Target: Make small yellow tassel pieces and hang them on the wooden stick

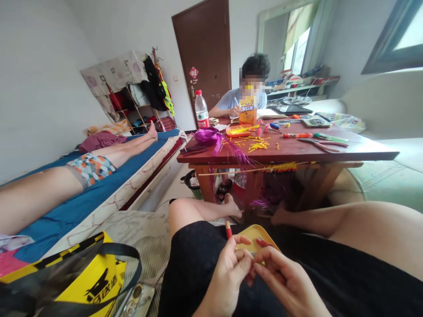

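My left hand (228, 273) and my right hand (286, 281) meet over my lap, above black shorts. The left hand's fingers are curled round a thin red stick (228, 230) that pokes up past the fingers. My right hand pinches something small at the same spot, too small to name. Just beyond the fingers a yellow tray (256, 233) rests on my lap, with a small red piece (263, 242) lying on it.
A low wooden table (287, 152) stands ahead with purple strands (211, 137), yellow bits, pens, a juice carton (247, 112) and a water bottle (201, 110). A person sits behind it. Another person lies on the blue bed (79, 207) at left. A yellow bag (89, 277) lies nearby.
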The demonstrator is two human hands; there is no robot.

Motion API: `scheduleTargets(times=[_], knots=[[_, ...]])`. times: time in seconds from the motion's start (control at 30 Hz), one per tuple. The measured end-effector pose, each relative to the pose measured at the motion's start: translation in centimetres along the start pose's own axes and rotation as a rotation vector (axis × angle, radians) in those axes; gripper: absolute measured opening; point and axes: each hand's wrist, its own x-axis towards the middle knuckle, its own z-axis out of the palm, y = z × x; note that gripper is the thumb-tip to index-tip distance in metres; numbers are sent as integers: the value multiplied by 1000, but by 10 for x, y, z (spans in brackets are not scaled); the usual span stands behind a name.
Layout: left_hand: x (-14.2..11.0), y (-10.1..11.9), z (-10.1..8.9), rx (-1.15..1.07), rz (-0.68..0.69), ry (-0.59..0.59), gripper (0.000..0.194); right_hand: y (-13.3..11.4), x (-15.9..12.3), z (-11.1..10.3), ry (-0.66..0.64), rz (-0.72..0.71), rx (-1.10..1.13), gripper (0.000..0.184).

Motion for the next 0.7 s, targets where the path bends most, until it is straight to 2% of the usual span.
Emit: scheduleTargets(times=[0.13,0.27,0.47,0.57,0.7], knots=[[-5,-3,-3,175,-28,-13,38,9,-3,2,9,25,-57,32],[-8,-3,-9,356,12,73,36,7,-3,-3,14,-26,-206,21],[-8,2,-20,163,12,228,34,-1,-4,-7,-59,-70,-236,20],[-10,3,-21,169,65,271,33,-1,-3,-4,-33,-56,-221,27],[-12,3,-20,222,122,335,34,1,-2,-1,-24,-63,-244,26]])
